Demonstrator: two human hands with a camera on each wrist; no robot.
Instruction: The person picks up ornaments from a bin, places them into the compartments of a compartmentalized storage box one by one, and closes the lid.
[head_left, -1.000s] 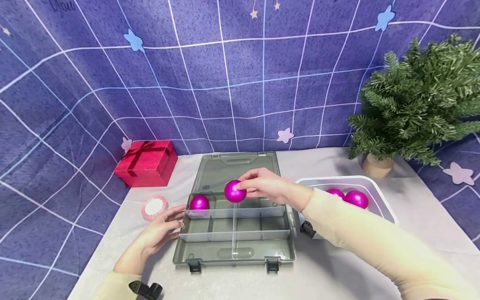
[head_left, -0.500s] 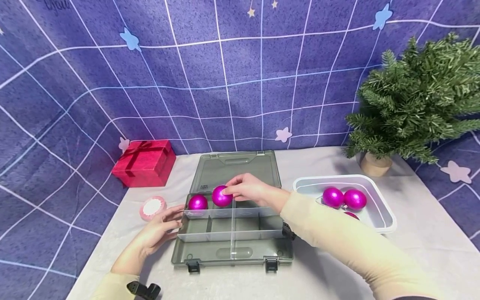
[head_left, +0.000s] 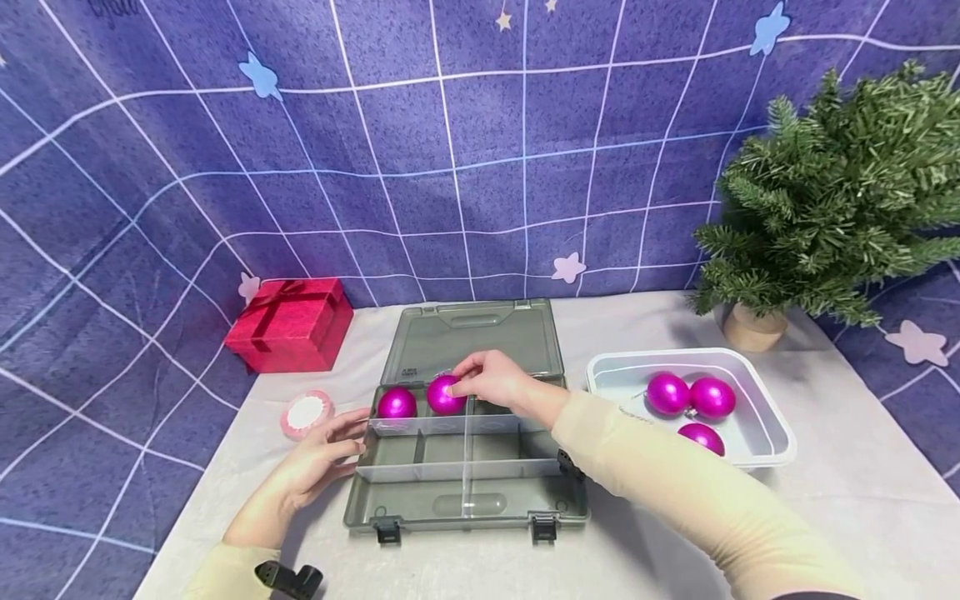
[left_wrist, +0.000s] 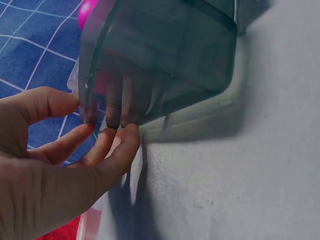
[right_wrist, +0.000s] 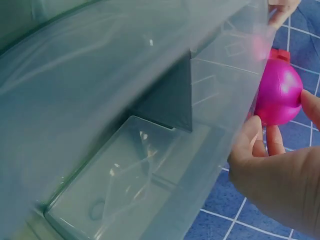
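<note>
A smoky grey divided storage box stands with its lid folded back behind it. My right hand pinches a shiny magenta Christmas ball at the back row, in the second compartment from the left. In the right wrist view that ball sits between thumb and fingertips behind the clear walls. Another magenta Christmas ball lies in the back-left compartment. My left hand rests its fingertips against the box's left side; the left wrist view shows its loosely bent fingers at the box wall.
A white tub with three magenta balls stands on the right. A pink ribbon roll lies left of the box, and a red gift box is behind it. A small potted fir stands at the back right.
My right hand has carried the ball left and down into the back row, beside the first ball. The arm shifted left, uncovering more of the tub. My left hand stayed at the box's side.
</note>
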